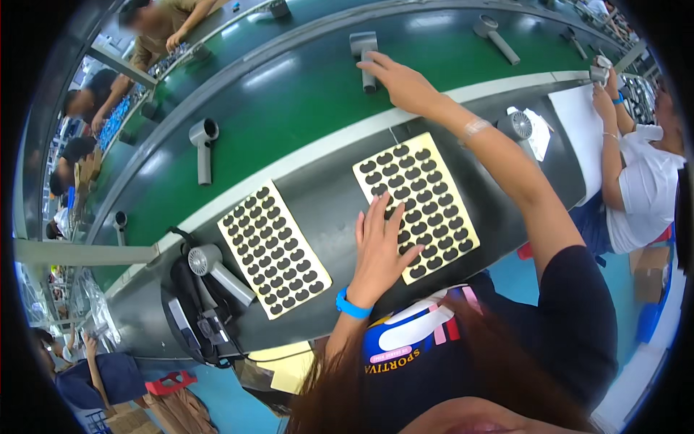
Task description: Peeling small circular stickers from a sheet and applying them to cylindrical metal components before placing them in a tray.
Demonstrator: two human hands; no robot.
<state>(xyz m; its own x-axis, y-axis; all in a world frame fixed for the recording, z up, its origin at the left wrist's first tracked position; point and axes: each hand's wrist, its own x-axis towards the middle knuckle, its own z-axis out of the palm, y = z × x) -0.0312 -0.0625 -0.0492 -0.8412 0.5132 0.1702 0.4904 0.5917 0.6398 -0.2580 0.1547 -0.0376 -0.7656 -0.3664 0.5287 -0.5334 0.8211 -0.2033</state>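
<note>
Left hand [379,249] is lying flat with fingers spread, palm down on the near edge of a yellow sheet of dark oval stickers [418,204], gripping nothing. A blue wristband [352,305] is sitting on that wrist. Right hand [399,81] is reaching out over the green conveyor belt [289,108], fingers extended and touching the handle of a grey hair dryer [365,56] lying on the belt; can't tell whether it is actually closing on it. A thin bracelet [473,129] is showing on the right wrist.

The sticker sheet is lying on the dark counter [325,195] in front of the person, between the belt and the body. A 2nd yellow sticker sheet [273,249] is lying to its left, well apart. Left of that, another grey hair dryer [213,267] is resting in a black fixture [195,318]. 1 more dryer [520,126] is sitting at the counter's right end. Further dryers [204,145] are riding on the belt. A co-worker in a white shirt [643,188] is handling a dryer at far right.
</note>
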